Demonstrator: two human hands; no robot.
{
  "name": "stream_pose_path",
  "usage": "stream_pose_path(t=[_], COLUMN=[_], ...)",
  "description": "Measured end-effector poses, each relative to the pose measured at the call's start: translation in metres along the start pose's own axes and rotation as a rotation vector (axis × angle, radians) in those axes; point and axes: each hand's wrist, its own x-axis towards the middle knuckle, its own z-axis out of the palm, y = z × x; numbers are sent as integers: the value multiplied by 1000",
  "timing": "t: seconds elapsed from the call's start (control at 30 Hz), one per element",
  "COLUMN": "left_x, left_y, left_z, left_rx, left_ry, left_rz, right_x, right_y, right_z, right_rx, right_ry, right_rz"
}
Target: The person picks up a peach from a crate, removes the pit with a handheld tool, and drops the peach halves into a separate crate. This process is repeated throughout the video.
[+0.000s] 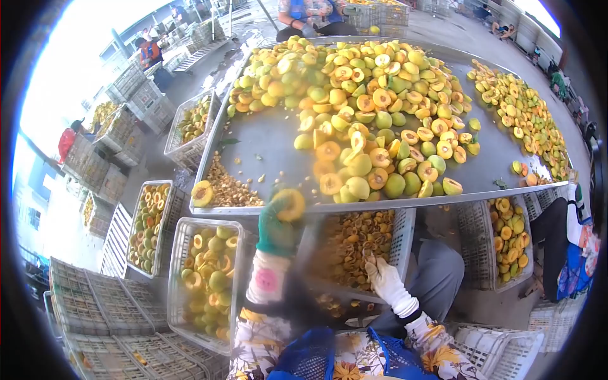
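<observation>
My left hand (277,225), in a green glove, is closed on a halved yellow fruit (290,205) at the near edge of the metal table (253,161). My right hand (385,278), in a white glove, is over a crate (404,244) of brownish fruit pieces (361,240) below the table edge. Its fingers are pressed together, and what they hold, if anything, is too small to name. Halved yellow-green fruits (380,101) are heaped on the table. Small pits (231,190) lie in its near left corner.
A crate (235,288) of halved fruits stands left of my left arm, with another crate (131,253) beyond it. One more (484,253) stands to the right. A person (573,240) sits at the right, and another person (310,12) is across the table.
</observation>
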Motion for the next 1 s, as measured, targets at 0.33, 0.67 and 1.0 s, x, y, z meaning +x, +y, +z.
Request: stream_pose_path(t=[0.33,0.67,1.0], left_x=[-88,-104,-100], left_y=[-20,-36,-39], left_z=[21,18,1], left_rx=[75,667,584], left_ry=[43,102,109], left_rz=[-4,498,225], right_x=[3,1,10], right_y=[-126,-126,-112], right_z=[5,28,21], right_rx=[-36,7,216], right_ry=[41,116,-235], right_rz=[-411,-411,-340])
